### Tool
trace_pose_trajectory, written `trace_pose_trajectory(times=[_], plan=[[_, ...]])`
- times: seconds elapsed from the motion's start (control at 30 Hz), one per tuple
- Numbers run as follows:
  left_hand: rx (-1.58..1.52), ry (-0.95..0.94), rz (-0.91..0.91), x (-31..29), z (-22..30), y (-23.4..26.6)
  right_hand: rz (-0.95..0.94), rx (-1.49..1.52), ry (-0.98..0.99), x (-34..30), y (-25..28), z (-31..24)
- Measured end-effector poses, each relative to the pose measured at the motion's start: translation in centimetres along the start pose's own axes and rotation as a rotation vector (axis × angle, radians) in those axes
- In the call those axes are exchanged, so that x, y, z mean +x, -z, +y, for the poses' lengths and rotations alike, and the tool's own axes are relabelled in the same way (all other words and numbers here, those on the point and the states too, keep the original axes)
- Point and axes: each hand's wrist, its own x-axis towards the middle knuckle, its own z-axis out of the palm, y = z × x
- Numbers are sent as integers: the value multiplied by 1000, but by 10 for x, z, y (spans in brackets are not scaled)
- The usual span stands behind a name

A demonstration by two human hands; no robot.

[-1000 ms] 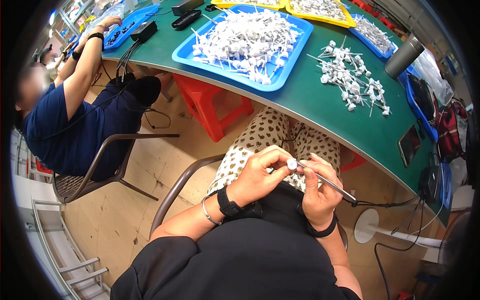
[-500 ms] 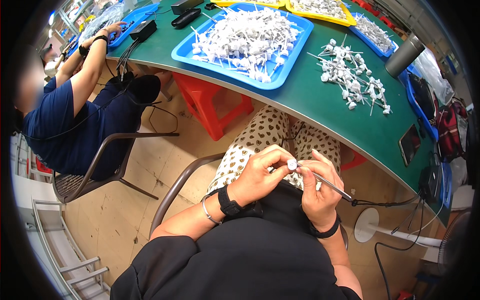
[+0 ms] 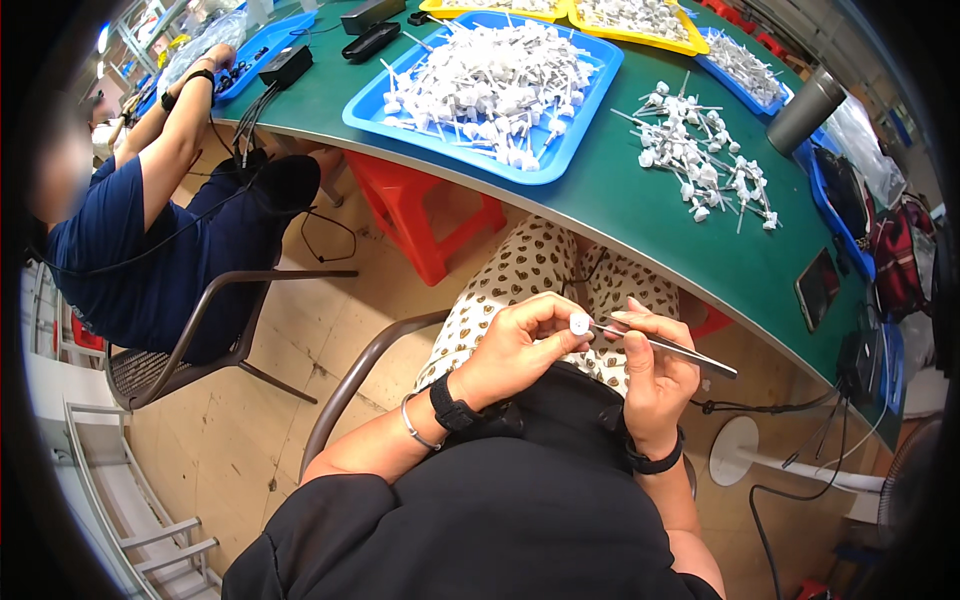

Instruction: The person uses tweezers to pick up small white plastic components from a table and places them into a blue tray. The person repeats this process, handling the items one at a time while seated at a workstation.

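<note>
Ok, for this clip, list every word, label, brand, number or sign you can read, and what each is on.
Nothing is readable.
White part in the left hand: any marking is too small to read.
Metal tool in the right hand: none legible.
Grey flask, phone: none legible.

- The left hand (image 3: 505, 355) pinches a small white piece (image 3: 579, 325) above the lap.
- The right hand (image 3: 660, 385) grips a slim metal tool (image 3: 712, 364), its tip close to that piece.
- On the green table (image 3: 600, 195), a blue tray (image 3: 545, 174) holds heaped white parts (image 3: 490, 80); a loose cluster (image 3: 705, 150) lies beside it.
- A dark phone (image 3: 818, 290) lies near the table's right end.
- At left, a co-worker (image 3: 150, 230) reaches into another blue tray (image 3: 262, 50).
</note>
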Motion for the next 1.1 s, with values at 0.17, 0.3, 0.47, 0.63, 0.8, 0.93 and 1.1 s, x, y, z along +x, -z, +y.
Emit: trace_pose_trajectory(times=[0.17,0.3,0.47,0.63,0.8,0.93,1.1], plan=[[-12,0,-7,0,-3,0,53,130,-82,0,-7,3],[12,6,-38,-1,1,1,50,130,-63,1,-7,4],[205,-185,-51,5,17,3,104,310,-97,3,3,-2],[391,-571,211,52,97,12,153,297,-83,7,11,-8],[944,-795,452,143,167,91,193,315,-11,13,18,-15],[1536,-730,537,171,161,90,245,312,1,17,23,-18],[1397,-960,-83,180,122,-5,243,278,28,17,24,-18]])
